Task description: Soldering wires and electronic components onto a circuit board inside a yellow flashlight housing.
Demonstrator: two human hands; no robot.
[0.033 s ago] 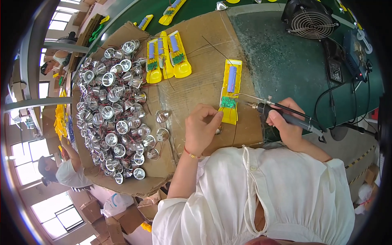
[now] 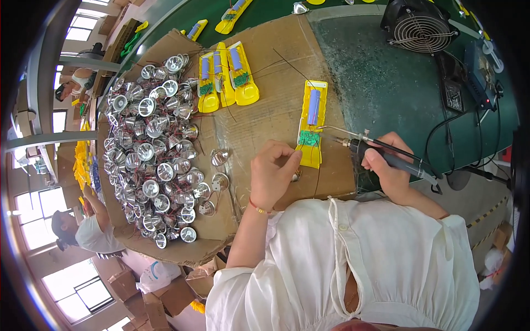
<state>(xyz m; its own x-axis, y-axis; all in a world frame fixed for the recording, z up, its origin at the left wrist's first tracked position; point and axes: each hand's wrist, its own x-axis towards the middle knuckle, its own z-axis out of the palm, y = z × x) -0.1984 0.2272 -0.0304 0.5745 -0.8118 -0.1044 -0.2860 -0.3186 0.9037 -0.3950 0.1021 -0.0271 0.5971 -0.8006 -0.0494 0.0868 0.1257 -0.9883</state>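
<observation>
Pretty bright workshop, tbh. Windows down the left side of the frame: one at lower left (image 2: 77,289), another at mid left (image 2: 41,218), one up top left (image 2: 80,27), panes basically glowing white and all tipped over by the lens. The wall (image 2: 63,256) around them looks dull and pale. Grey metal beam (image 2: 61,138) cuts across the left, cardboard boxes (image 2: 176,295) pile up lower left. Green workbench (image 2: 381,105) fills the upper right, grey floor (image 2: 455,204) beyond it with yellow-and-black striped tape (image 2: 487,212).
</observation>
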